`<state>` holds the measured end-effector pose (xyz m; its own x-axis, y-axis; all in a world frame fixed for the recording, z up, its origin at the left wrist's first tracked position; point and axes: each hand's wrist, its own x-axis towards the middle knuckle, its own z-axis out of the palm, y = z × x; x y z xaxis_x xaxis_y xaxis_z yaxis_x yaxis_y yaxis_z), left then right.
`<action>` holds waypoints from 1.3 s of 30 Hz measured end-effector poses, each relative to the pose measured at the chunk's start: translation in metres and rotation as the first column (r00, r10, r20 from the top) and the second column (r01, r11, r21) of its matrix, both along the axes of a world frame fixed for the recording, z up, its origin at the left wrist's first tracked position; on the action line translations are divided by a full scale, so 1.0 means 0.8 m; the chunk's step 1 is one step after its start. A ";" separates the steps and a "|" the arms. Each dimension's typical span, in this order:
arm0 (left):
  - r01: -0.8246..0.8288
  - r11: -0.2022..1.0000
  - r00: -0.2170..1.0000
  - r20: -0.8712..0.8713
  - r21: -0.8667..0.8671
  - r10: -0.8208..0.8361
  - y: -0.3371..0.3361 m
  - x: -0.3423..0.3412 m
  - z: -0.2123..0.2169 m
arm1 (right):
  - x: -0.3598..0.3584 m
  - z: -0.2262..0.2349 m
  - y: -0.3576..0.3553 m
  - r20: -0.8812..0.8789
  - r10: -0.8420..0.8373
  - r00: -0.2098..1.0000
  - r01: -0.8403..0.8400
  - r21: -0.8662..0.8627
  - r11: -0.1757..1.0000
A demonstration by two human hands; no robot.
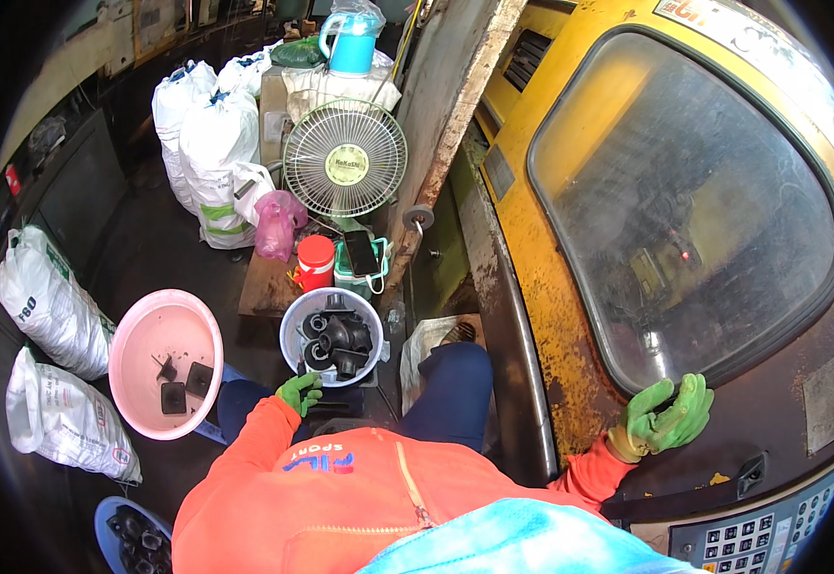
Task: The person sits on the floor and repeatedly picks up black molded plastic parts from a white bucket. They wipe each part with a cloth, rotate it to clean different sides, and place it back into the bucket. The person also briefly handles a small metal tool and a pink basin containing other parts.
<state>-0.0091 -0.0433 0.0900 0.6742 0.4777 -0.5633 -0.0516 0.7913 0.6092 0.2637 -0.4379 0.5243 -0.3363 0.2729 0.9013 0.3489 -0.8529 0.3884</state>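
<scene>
My left hand (300, 393), in a green glove, hovers over my lap just below a pale blue-white basin (292, 356). Its fingers are loosely bent and somewhat apart, and I see nothing held in them. That basin contains several black moulded parts (343, 337) shaped like elbows or short tubes. Out to the right, my right hand (667, 413), also gloved in green, is raised in front of the lower edge of a machine door's window (694, 220). Its fingers are extended with nothing in them; whether they touch the door cannot be told.
The yellow, rusty machine (570, 383) fills the right side, with a button panel (752, 540) low down. Left stands a pink basin (130, 330) with a few black pieces; a blue basin (106, 526) holds more. White sacks (58, 297), a fan (345, 115) and a red jug (316, 260) stand around.
</scene>
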 end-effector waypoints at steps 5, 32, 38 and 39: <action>0.013 0.999 0.999 0.033 -0.034 -0.012 0.002 0.002 0.000 | 0.000 -0.003 -0.001 -0.038 -0.011 0.999 0.011 0.020 1.000; 0.031 0.999 0.998 -0.053 -0.042 -0.034 0.004 0.003 0.010 | 0.002 -0.001 0.000 -0.040 -0.005 0.999 0.004 -0.015 1.000; -0.116 0.982 0.991 0.047 -0.146 0.124 -0.001 0.023 0.066 | 0.004 -0.038 0.036 -0.051 0.535 0.844 -0.497 0.306 0.812; -0.078 0.992 0.993 0.078 -0.098 0.086 -0.003 0.032 0.085 | 0.003 -0.050 0.048 -0.040 0.660 0.750 -0.605 0.361 0.710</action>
